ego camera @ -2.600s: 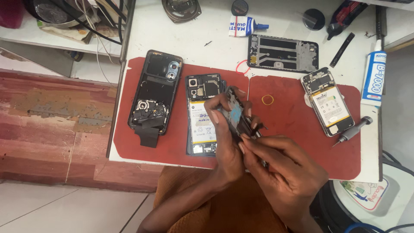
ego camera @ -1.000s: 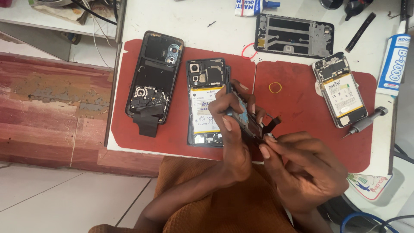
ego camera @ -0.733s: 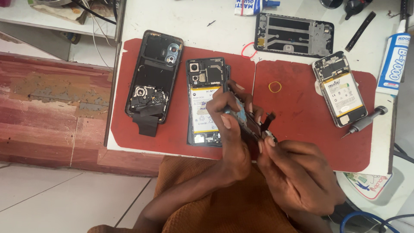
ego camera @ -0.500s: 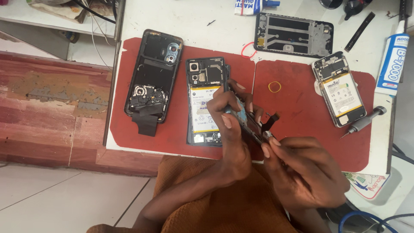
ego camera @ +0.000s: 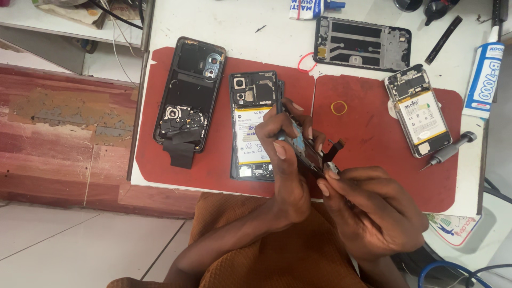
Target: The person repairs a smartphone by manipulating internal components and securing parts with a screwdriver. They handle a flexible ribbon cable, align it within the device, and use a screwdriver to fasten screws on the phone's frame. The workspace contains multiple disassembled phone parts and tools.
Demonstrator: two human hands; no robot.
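From the head view, I see my left hand clamped on a thin dark phone panel, tilted above the red mat, just right of the opened phone. The panel's long axis runs from upper left to lower right. My right hand pinches its lower right end, fingertips together there, so it is nearer.

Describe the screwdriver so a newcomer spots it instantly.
Start at the red mat covering the white table. At its right edge, beside the small opened phone, lies the screwdriver: grey, slim, round-capped, the only tool straddling the mat's edge.
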